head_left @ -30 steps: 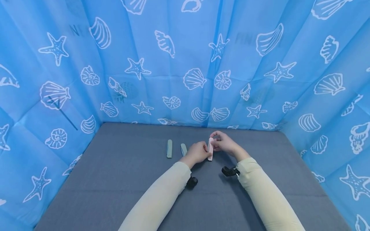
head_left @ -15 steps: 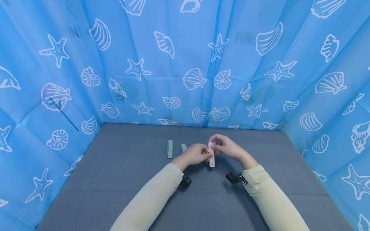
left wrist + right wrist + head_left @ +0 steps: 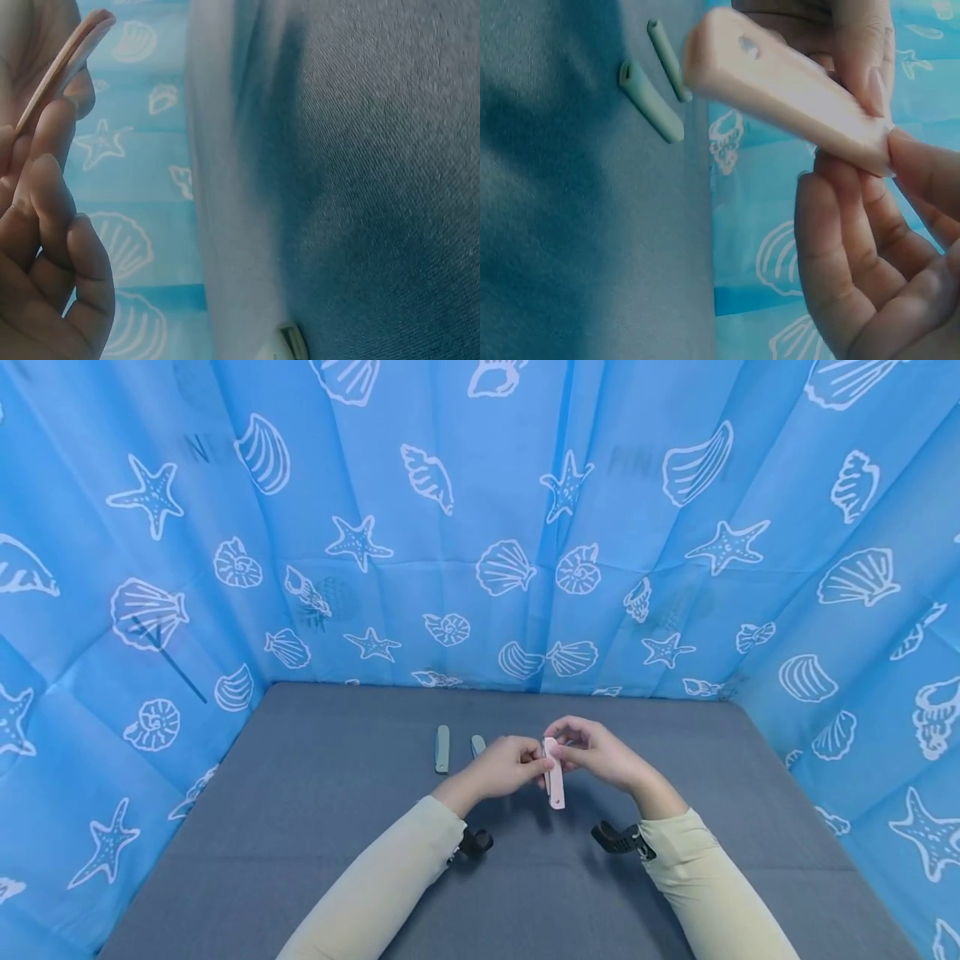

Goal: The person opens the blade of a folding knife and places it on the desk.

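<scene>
A slim pink folding knife (image 3: 556,785) with a rivet near its lower end is held above the table, tilted. My left hand (image 3: 501,767) pinches its middle from the left, thumb in front. At the upper end, my right hand (image 3: 603,758) pinches it between thumb and fingers. In the right wrist view the pink knife (image 3: 787,94) points its rivet end toward the camera. The left wrist view catches it nearly edge-on. Two green folding knives lie on the table: one (image 3: 442,749) in full view, the other (image 3: 478,745) partly hidden behind my left hand.
A grey cloth-covered table (image 3: 315,827) spreads under both hands. Blue curtain (image 3: 480,510) with white shells and starfish encloses its back and sides. Black straps with camera mounts (image 3: 622,837) hang at both wrists, above the table.
Both hands have drawn the pink knife slightly nearer and to the right. More of its lower end and rivet shows now. The green knives stay in place.
</scene>
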`<action>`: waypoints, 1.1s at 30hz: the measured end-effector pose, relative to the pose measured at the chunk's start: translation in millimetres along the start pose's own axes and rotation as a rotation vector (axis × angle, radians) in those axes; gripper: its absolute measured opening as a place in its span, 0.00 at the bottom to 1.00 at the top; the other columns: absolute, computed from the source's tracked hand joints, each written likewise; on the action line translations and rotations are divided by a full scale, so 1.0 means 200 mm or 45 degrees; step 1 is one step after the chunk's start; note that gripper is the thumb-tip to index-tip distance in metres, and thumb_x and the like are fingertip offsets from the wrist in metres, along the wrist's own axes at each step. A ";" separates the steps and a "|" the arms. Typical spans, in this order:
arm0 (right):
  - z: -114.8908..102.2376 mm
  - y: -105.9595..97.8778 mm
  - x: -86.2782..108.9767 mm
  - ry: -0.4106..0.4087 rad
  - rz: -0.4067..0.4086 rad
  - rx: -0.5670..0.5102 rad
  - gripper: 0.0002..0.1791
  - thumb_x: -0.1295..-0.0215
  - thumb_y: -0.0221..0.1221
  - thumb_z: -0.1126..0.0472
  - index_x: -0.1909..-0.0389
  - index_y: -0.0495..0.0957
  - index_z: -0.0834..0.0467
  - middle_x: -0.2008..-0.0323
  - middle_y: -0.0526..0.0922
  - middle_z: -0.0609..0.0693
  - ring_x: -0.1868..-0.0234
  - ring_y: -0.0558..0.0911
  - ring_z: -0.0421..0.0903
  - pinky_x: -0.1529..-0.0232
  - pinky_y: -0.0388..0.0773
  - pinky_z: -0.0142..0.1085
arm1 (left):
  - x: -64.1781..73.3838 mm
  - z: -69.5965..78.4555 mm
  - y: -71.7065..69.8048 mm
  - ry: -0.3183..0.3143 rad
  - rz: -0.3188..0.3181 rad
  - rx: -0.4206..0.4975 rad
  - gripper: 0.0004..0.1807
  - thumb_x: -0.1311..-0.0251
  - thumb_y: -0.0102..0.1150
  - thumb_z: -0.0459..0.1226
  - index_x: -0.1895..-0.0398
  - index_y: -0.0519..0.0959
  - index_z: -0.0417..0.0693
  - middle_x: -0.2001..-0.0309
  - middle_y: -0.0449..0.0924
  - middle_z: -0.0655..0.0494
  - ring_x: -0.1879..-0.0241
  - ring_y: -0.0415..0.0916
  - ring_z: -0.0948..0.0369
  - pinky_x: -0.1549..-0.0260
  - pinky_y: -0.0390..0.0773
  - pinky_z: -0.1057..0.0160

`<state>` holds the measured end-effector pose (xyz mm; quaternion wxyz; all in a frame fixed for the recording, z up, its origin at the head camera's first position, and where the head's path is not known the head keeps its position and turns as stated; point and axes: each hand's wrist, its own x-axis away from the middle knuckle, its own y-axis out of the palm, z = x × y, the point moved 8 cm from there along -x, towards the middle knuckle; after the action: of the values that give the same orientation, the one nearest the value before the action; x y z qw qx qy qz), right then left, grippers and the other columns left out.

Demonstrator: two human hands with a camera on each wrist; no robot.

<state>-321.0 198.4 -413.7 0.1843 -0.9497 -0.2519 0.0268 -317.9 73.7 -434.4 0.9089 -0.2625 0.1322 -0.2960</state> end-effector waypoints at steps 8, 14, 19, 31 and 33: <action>-0.03 0.03 0.06 -0.059 0.034 -0.057 0.16 0.26 0.56 0.68 0.44 0.70 0.72 0.59 0.80 0.62 0.61 0.84 0.49 0.57 0.83 0.49 | 0.06 0.02 -0.01 0.046 0.032 0.125 0.18 0.27 0.55 0.45 0.75 0.77 0.44 0.72 0.84 0.49 0.80 0.67 0.62 0.76 0.69 0.65; -0.03 0.03 0.09 -0.077 0.076 -0.100 0.16 0.26 0.55 0.67 0.44 0.69 0.72 0.57 0.80 0.64 0.60 0.84 0.49 0.56 0.82 0.53 | 0.09 0.02 -0.03 0.059 0.065 0.153 0.16 0.27 0.56 0.42 0.76 0.77 0.49 0.74 0.83 0.56 0.76 0.73 0.59 0.74 0.70 0.65; -0.03 0.03 0.11 -0.071 0.093 -0.132 0.18 0.25 0.55 0.65 0.41 0.70 0.71 0.56 0.82 0.63 0.59 0.85 0.49 0.54 0.80 0.56 | 0.10 0.03 -0.05 0.094 0.077 0.149 0.15 0.27 0.55 0.39 0.76 0.77 0.50 0.73 0.83 0.52 0.81 0.66 0.61 0.78 0.67 0.64; 0.02 -0.04 0.14 -0.091 0.250 -0.208 0.19 0.26 0.56 0.67 0.43 0.68 0.76 0.57 0.81 0.62 0.61 0.86 0.46 0.57 0.84 0.43 | 0.13 -0.01 -0.16 0.129 0.259 0.166 0.14 0.28 0.57 0.41 0.73 0.80 0.46 0.78 0.79 0.57 0.82 0.65 0.63 0.80 0.66 0.65; 0.02 -0.06 0.16 -0.106 0.295 -0.255 0.19 0.26 0.55 0.68 0.43 0.66 0.77 0.59 0.81 0.58 0.62 0.86 0.44 0.57 0.84 0.41 | 0.14 -0.02 -0.20 0.145 0.314 0.196 0.14 0.28 0.58 0.41 0.72 0.80 0.43 0.81 0.75 0.57 0.83 0.62 0.62 0.81 0.64 0.65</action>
<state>-299.9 224.7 -412.1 0.0739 -0.9840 -0.1496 0.0619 -315.9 28.9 -417.9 0.9468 -0.1565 0.1917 -0.2058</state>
